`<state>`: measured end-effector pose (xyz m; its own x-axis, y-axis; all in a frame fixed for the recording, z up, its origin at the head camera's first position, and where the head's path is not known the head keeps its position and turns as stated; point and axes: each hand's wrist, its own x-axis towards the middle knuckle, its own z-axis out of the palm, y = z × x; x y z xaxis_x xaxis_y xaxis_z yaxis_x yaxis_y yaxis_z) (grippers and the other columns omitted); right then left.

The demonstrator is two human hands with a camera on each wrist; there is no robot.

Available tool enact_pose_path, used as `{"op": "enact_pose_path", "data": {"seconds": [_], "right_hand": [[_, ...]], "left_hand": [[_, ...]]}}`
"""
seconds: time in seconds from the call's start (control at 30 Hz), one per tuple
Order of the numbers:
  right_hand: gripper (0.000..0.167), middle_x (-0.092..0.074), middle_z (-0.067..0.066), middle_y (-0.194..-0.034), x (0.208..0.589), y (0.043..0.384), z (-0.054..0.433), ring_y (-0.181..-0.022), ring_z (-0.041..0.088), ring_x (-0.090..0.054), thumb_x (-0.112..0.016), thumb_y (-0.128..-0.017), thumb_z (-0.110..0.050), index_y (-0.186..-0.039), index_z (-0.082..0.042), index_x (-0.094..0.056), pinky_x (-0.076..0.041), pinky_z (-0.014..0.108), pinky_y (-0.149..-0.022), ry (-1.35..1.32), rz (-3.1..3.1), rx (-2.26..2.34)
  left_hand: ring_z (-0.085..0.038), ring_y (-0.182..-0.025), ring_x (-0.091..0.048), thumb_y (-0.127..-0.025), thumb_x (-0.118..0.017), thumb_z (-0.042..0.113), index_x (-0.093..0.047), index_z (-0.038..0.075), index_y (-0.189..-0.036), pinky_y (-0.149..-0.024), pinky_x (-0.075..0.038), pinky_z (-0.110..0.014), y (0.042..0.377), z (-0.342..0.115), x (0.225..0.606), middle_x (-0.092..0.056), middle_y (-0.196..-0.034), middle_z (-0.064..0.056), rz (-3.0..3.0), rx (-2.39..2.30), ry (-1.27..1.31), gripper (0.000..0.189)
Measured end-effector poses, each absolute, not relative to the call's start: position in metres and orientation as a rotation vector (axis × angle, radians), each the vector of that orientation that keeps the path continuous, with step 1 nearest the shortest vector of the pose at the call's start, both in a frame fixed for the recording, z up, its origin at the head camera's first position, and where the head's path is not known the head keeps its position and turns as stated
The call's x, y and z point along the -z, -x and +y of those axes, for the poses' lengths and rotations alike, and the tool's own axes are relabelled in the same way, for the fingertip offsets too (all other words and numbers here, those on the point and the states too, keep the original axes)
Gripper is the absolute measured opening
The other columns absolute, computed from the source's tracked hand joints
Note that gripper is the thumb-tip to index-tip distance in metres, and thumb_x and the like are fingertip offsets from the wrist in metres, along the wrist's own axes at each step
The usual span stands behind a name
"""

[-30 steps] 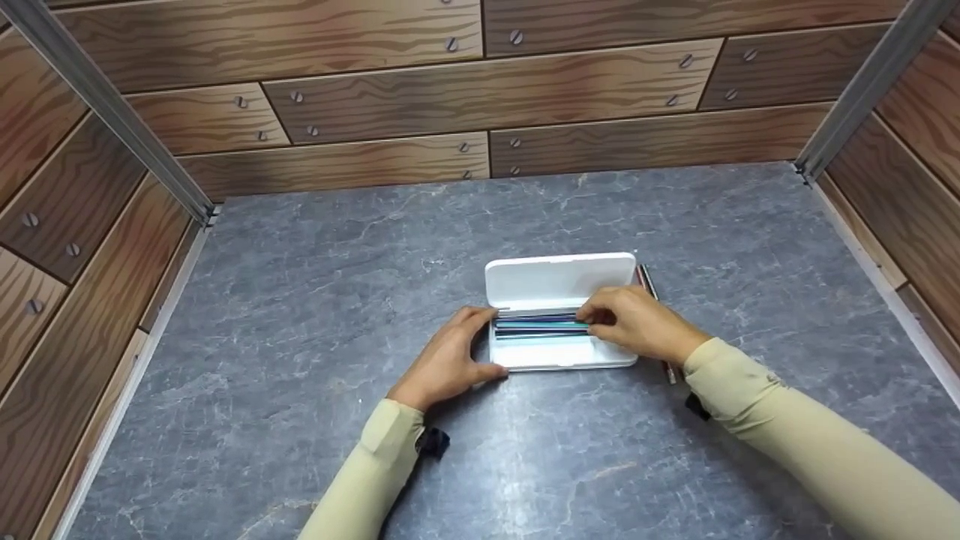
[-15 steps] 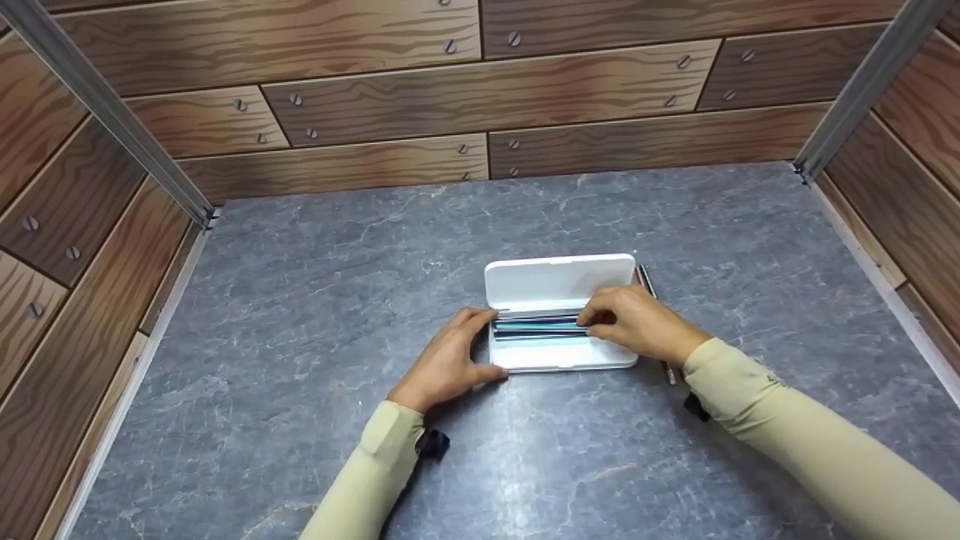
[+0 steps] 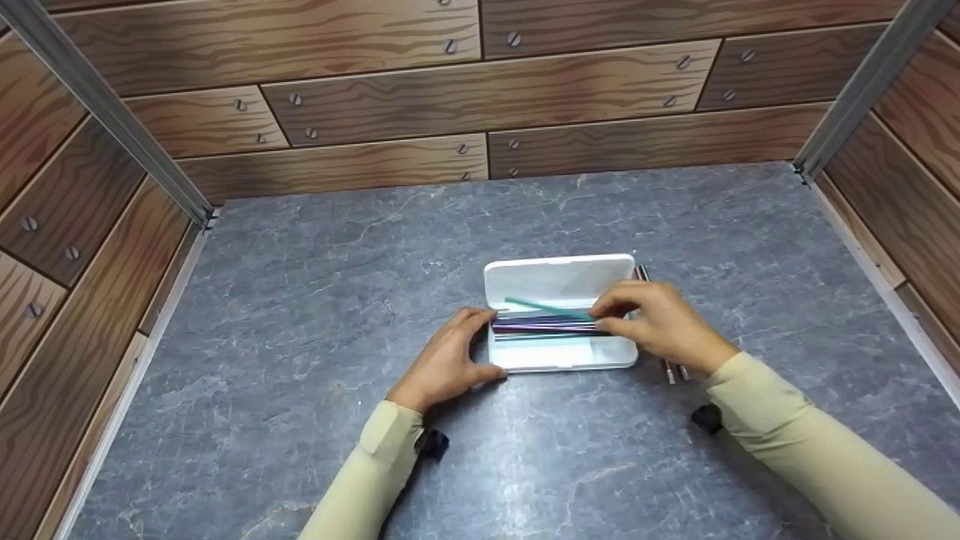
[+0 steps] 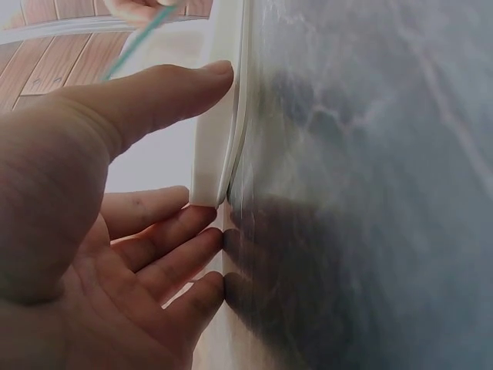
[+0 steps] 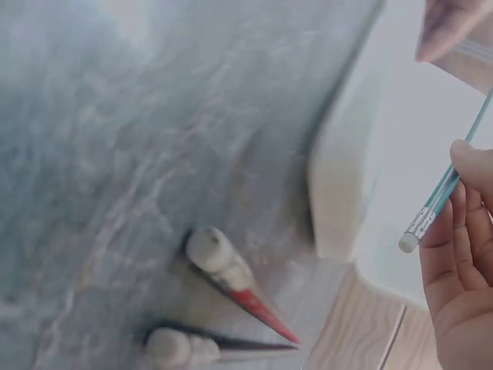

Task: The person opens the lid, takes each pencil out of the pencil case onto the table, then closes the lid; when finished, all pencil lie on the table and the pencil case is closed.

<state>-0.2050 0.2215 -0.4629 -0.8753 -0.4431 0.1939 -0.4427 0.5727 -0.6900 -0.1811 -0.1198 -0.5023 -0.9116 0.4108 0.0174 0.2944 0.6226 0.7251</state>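
Observation:
A white pencil case (image 3: 559,282) lies on the table with its lid raised, and several dark and coloured pencils (image 3: 544,327) lie in its tray. My left hand (image 3: 450,356) holds the case's left end, its thumb at the front wall and its fingers against the end, as the left wrist view shows. Above the tray, my right hand (image 3: 660,322) pinches a teal pencil (image 3: 544,307) between thumb and fingers. That pencil is tilted, its far end raised to the left. In the right wrist view, the pencil's white eraser (image 5: 408,243) and silver ferrule stick out below the thumb.
Two pencils, one red (image 5: 258,307) and one dark (image 5: 223,351), lie on the grey marbled table (image 3: 337,285) at the case's right, partly under my right hand. Wood-patterned panels (image 3: 480,90) stand at the back and sides, with metal posts at the back corners.
My right hand has lifted the teal pencil from the tray and moved slightly right. The pencil's left end has risen in front of the lid. My left hand has stayed put.

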Motion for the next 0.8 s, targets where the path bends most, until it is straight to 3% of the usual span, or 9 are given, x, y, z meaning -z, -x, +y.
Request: {"op": "enact_pose_path", "data": {"seconds": [0.2,0.5,0.67,0.8], "right_hand": [[0.016,-0.083,0.011,-0.107,0.45,0.198,0.246,-0.091,0.0,-0.071,-0.086,-0.095,-0.001,-0.11,-0.004,-0.085,-0.06,0.014,-0.083,0.563,2.799,1.45],[0.027,-0.076,-0.029,-0.093,0.455,0.193,0.285,-0.085,-0.007,-0.071,-0.087,-0.096,-0.004,-0.117,0.01,-0.08,-0.059,0.01,-0.075,0.173,2.789,1.708],[0.033,-0.073,-0.032,-0.089,0.465,0.189,0.299,-0.084,-0.01,-0.067,-0.088,-0.096,-0.009,-0.122,0.01,-0.08,-0.056,0.009,-0.072,-0.02,2.829,1.632],[0.034,-0.075,-0.026,-0.088,0.469,0.188,0.305,-0.081,-0.01,-0.064,-0.089,-0.096,-0.012,-0.121,0.008,-0.081,-0.055,0.01,-0.069,-0.116,2.863,1.504]], "left_hand": [[-0.036,-0.154,-0.055,-0.087,-0.097,0.024,-0.054,0.004,-0.164,-0.135,-0.042,-0.053,0.181,-0.119,0.502,-0.059,-0.163,-0.013,2.69,-1.171,-0.564,0.091],[-0.037,-0.154,-0.055,-0.085,-0.098,0.026,-0.054,0.004,-0.164,-0.136,-0.041,-0.054,0.182,-0.119,0.5,-0.059,-0.163,-0.014,2.705,-1.137,-0.553,0.093],[-0.037,-0.152,-0.057,-0.086,-0.098,0.033,-0.055,0.006,-0.163,-0.135,-0.043,-0.054,0.182,-0.118,0.5,-0.06,-0.162,-0.013,2.705,-1.126,-0.539,0.092],[-0.037,-0.152,-0.057,-0.088,-0.097,0.035,-0.056,0.007,-0.163,-0.134,-0.043,-0.054,0.182,-0.117,0.5,-0.06,-0.161,-0.013,2.71,-1.131,-0.536,0.09]]}}
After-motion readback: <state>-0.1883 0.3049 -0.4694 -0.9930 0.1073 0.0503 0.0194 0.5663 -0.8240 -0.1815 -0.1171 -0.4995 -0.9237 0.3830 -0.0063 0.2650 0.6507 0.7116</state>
